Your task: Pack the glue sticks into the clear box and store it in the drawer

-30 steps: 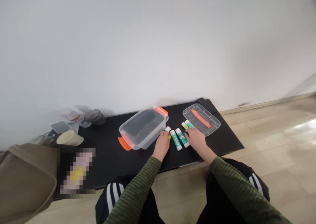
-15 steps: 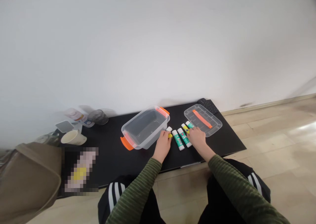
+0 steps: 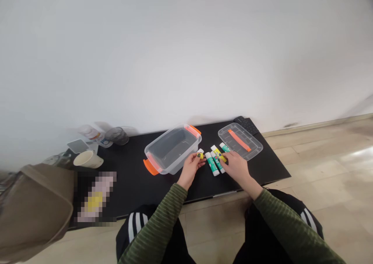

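Observation:
My left hand (image 3: 189, 168) is closed on a yellow glue stick (image 3: 200, 155) with a white cap, beside the near right corner of a clear plastic box (image 3: 177, 170). My right hand (image 3: 237, 166) grips another yellow glue stick (image 3: 218, 153), tilted above the green ones; my fingers cover its lower end. Between the hands lie a green glue stick (image 3: 212, 164) and a second green glue stick (image 3: 216, 161), partly covered by the yellow one. One more green glue stick (image 3: 224, 146) lies past my right fingertips, near the clear lid (image 3: 254, 145) with its orange handle.
The black table (image 3: 136, 194) stands against a white wall. A keyboard (image 3: 249, 125) sits behind the lid. On the left are a paper cup (image 3: 88, 160), a dark grey glass (image 3: 117, 135), a white bottle (image 3: 93, 134) and a brown cloth-covered thing (image 3: 37, 213).
My right hand has lifted the yellow glue stick off the row and tilted it. My left hand has turned, so more of its yellow glue stick shows.

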